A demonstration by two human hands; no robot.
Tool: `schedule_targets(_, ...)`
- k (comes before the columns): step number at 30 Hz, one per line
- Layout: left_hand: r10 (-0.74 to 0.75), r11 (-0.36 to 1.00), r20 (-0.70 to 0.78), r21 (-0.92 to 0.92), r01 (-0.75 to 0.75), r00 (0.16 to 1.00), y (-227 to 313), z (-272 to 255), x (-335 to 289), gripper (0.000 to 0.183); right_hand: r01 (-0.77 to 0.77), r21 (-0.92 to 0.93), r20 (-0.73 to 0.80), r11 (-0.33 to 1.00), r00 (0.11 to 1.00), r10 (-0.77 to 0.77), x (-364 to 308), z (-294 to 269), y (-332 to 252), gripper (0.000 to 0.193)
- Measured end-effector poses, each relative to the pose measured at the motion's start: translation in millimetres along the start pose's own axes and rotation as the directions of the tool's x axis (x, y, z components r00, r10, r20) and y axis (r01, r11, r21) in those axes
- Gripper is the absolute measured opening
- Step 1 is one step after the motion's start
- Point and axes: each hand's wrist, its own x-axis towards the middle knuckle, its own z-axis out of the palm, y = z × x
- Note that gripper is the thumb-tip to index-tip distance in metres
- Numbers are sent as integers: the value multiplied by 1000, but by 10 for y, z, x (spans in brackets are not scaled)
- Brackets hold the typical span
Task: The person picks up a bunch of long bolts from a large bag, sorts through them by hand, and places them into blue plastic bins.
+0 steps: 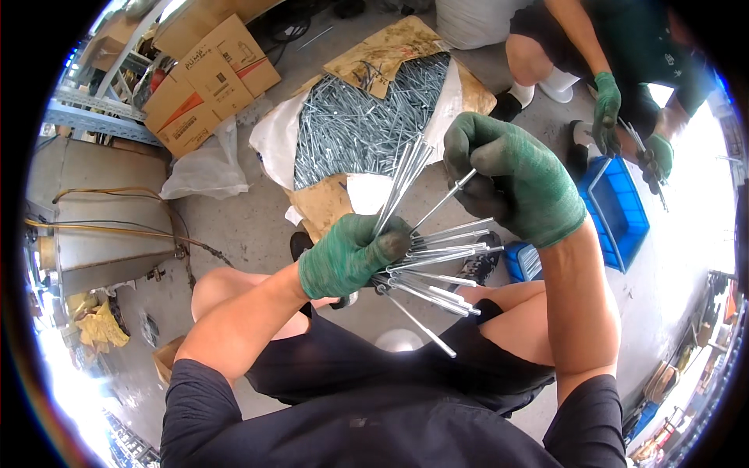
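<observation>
My left hand [343, 256], in a green glove with dark grey palm and fingertips, is closed round a bunch of thin silvery metal rods [445, 251]. Some rods point up and away, while others fan out to the right; a few ends by the fingers look looped. Just above and to the right, my right hand [527, 183], gloved alike, pinches the far end of a single rod [443, 201]. That rod's near end meets the bunch at my left thumb. Beyond both hands lies a large heap of similar rods [359, 117] in an opened white sack.
Cardboard [390, 47] partly covers the heap. A carton [207, 86] stands far left, near a metal cabinet [117, 210] with hoses. At right, a co-worker's gloved hands [607, 109] hold several rods over a blue crate [616, 214]. A smaller blue bin [515, 261] sits by my right knee.
</observation>
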Motion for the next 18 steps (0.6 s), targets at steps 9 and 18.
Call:
schedule_targets(9,-76,995,-59,62,79,995,-60,-35,-91,33,-48,-235,-44,971,998,38,-71,176,-209,27)
schedule_targets(18,62,996,-2,65,-62,998,-136,-82,-61,36,-62,-264,-210,962,978,5,-76,154,-76,49)
